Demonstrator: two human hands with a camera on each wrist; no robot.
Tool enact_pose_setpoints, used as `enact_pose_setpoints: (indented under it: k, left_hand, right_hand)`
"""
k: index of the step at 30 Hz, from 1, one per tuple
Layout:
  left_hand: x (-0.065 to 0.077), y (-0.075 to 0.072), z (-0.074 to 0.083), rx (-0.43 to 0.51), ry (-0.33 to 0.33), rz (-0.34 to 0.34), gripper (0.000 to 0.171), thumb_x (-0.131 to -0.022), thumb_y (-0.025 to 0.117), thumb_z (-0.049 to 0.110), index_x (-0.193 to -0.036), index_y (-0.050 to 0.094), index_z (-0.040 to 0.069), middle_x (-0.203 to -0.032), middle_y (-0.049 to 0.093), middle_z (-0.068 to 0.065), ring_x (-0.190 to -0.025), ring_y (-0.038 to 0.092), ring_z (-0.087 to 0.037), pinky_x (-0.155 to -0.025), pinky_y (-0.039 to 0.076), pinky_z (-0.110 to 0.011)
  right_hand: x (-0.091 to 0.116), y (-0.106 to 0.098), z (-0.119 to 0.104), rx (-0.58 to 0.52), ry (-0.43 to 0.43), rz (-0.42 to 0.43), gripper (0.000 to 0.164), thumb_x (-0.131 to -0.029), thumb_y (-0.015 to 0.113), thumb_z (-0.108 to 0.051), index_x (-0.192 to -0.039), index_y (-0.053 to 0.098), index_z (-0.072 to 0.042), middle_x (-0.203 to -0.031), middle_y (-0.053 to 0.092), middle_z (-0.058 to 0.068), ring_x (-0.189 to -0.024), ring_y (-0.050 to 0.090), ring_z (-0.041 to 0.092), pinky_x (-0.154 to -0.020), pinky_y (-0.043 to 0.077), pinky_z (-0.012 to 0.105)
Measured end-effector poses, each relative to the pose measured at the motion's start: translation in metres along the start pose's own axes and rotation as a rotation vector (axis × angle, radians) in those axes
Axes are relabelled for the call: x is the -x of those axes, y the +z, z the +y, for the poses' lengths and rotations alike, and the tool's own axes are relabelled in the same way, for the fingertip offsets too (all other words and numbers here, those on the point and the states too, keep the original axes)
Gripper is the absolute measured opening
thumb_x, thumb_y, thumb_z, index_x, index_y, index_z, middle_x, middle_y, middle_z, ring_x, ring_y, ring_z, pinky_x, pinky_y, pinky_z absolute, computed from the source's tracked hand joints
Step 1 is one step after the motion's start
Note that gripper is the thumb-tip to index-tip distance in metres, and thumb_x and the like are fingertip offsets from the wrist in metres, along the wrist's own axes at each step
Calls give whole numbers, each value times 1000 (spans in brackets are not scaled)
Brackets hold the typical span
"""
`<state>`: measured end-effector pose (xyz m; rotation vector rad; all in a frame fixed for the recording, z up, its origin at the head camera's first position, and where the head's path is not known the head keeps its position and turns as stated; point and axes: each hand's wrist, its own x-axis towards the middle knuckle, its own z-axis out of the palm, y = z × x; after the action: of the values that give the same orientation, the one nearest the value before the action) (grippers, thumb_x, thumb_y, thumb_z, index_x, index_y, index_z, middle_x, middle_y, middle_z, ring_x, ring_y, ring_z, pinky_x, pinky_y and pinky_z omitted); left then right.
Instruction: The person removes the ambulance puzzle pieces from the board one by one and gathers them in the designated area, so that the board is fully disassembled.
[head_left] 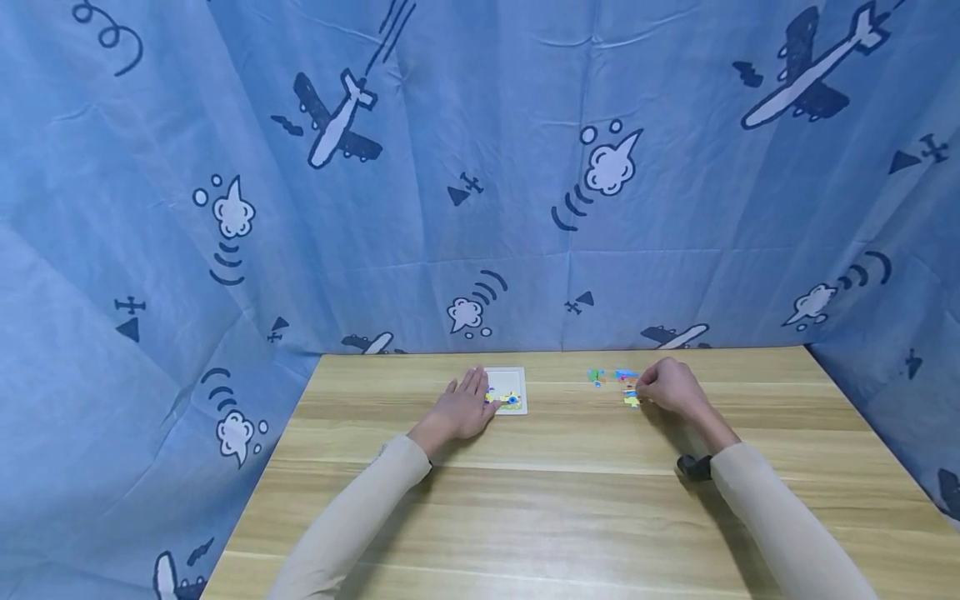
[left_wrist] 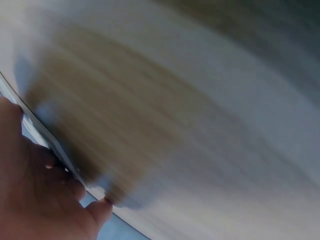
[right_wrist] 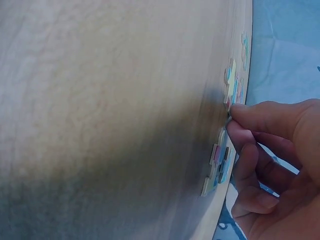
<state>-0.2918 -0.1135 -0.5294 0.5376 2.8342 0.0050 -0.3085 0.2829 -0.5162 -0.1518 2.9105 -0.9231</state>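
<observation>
A white puzzle tray (head_left: 524,382) lies flat near the back of the table, with joined yellow and blue pieces along its lower part. My left hand (head_left: 465,407) rests over its left side, fingers stretched out. In the left wrist view the tray's edge (left_wrist: 52,140) runs beneath the fingers. To the right, my right hand (head_left: 672,387) is among loose jigsaw pieces (head_left: 632,402). Its thumb and forefinger pinch a jigsaw piece (right_wrist: 229,119), mostly hidden by the fingertips. More pieces (right_wrist: 231,82) lie flat on both sides of those fingertips.
Another small group of green and orange pieces (head_left: 596,377) lies between the tray and the right hand. The wooden table (head_left: 555,517) ends at a blue curtain (head_left: 517,175) printed with planes. A black band (head_left: 694,467) is at the right wrist.
</observation>
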Motion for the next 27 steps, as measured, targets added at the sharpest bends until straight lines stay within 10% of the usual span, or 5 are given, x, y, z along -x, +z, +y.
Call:
enact_pose_setpoints:
  k: [10, 27]
  left_hand:
    - [-3, 0, -2, 9, -4, 14, 75, -113, 23, 53, -169, 12, 4, -179, 6, -12, -168, 8, -25, -136, 19, -48]
    - [6, 5, -31, 4, 64, 89, 81, -111, 29, 59, -168, 18, 3, -178, 14, -15, -166, 16, -32, -134, 24, -51]
  right_hand:
    - [-7, -5, -19, -23, -3, -11, 21, -97, 65, -14, -99, 80, 2, -78, 75, 11, -55, 56, 14, -52, 48, 30]
    - [-16, 7, -78, -44, -106, 61, 23, -99, 71, -19, -105, 81, 0, -99, 80, 17, -86, 72, 25, -71, 55, 32]
